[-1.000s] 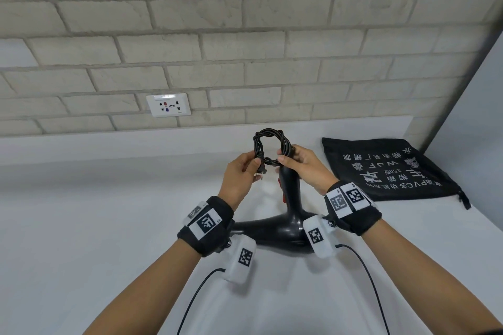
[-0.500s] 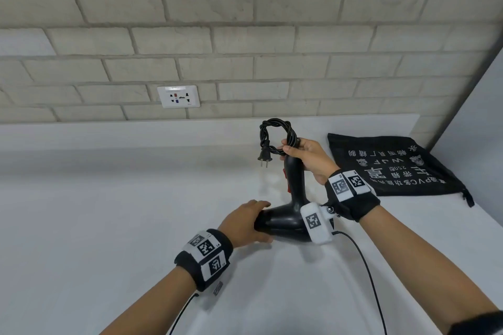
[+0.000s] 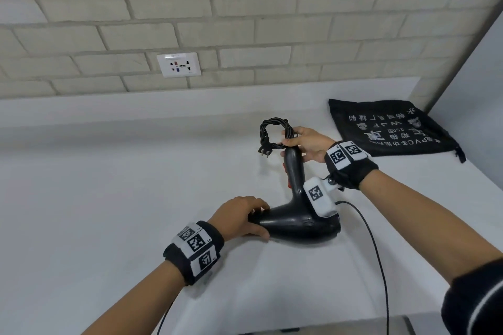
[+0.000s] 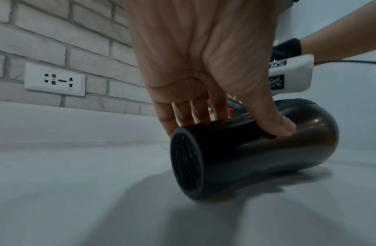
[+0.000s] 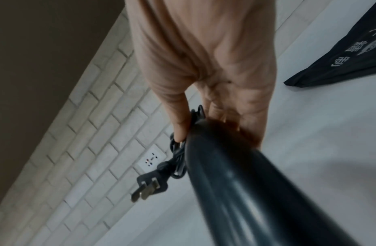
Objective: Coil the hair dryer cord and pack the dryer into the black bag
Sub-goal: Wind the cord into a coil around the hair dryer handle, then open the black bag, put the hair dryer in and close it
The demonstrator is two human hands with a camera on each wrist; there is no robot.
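A black hair dryer lies on the white counter, its handle pointing away from me. My left hand grips the barrel near the nozzle; the left wrist view shows thumb and fingers curled over the dryer's barrel. My right hand holds the handle's end together with the coiled cord, whose plug hangs free. The right wrist view shows the thumb pressing the cord against the handle, with the plug dangling. The black bag lies flat at the back right.
A brick wall with a white socket plate runs behind the counter. A grey side panel closes off the right. Thin black cables trail from my wrist cameras over the counter's front edge.
My left hand let go of the coil, dropped to the dryer's barrel and now grips it. The right hand keeps the coil at the handle's end.
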